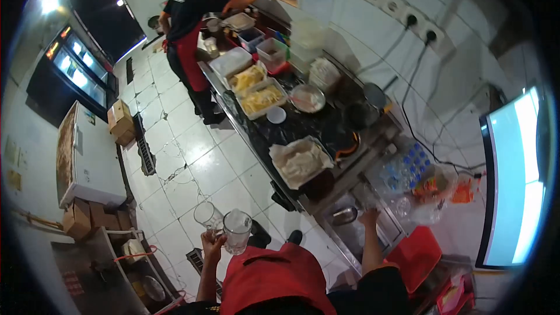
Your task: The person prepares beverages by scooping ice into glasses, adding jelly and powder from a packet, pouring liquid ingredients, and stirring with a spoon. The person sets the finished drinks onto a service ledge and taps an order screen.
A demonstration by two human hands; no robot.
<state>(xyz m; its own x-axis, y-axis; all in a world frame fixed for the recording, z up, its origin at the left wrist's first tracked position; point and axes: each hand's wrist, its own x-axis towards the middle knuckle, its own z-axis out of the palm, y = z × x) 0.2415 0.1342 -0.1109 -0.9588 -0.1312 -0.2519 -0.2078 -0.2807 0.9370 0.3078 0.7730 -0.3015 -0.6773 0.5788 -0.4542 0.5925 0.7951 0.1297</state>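
Note:
Two clear glass mugs, one (237, 232) nearer and one (207, 214) just behind it, hang over the tiled floor with my left hand (213, 244) closed round their handles. My right hand (368, 217) reaches over the steel sink unit (382, 224) on the right; its fingers are too small to make out. Beside that hand, to its left, a small metal bowl (344, 216) lies in the sink. A paper-lined tray (300, 162) is on the worktop beyond the sink.
A person (192, 35) in a red apron stands at the worktop's far end. Food containers (261, 98) line the worktop. Plastic bottles (408, 169) and a red basin (415, 256) are at right, a bright screen (513, 181) beyond. A white freezer (96, 157) stands left.

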